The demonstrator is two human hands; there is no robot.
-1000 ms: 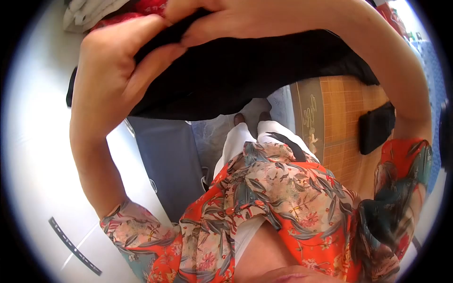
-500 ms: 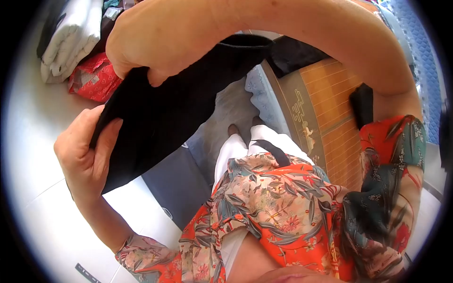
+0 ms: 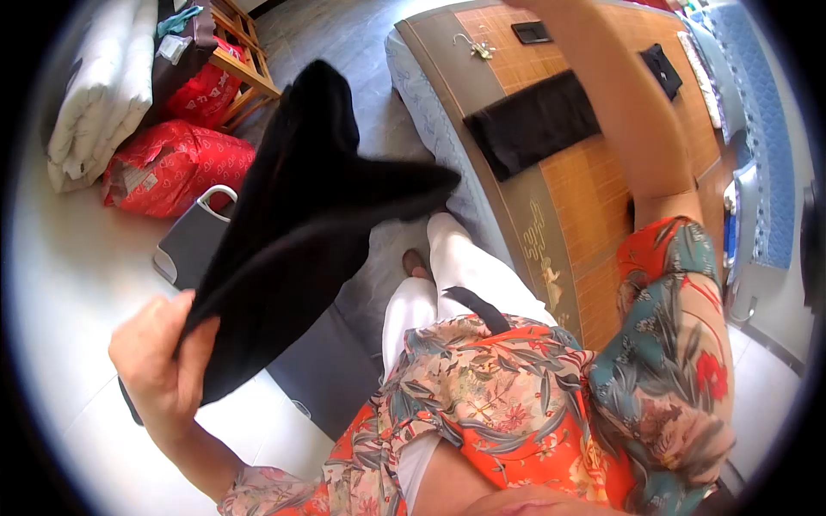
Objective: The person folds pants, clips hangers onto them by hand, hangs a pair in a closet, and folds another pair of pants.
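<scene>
Cloth up in the air: in the head view the left hand (image 3: 163,365) has its fingers (image 3: 200,340) pinched together on one lower corner of a black garment (image 3: 297,228), thumb on one side and the rest behind, and that pinch looks like all that holds it, so it hangs out and away from the body, fanning up to a peak at the far end and a second point jutting toward the bed. It is clear of the floor, off everything, above a dark grey bag (image 3: 194,241) with pale handles that sits on the white tiles. The right arm (image 3: 628,120) stretches long over the bed (image 3: 594,181), which is covered by a woven bamboo mat with a brown patterned border; the right hand itself runs out of the top of the picture, so I cannot tell whether its fingers are apart or closed, or on what. Just beside that arm a second black piece (image 3: 533,120) lies spread flat on the mat, laid out square as if for smoothing, and a smaller dark item (image 3: 662,69) rests farther along, well apart from it. A hanger (image 3: 477,47) lies near the head end of the mat. Over on the left, a red patterned bundle (image 3: 176,163) leans by rolled white bedding (image 3: 99,95), next to a wooden shelf (image 3: 245,64). Down the middle: floral orange blouse, white trousers, one foot showing by the bed's edge.
</scene>
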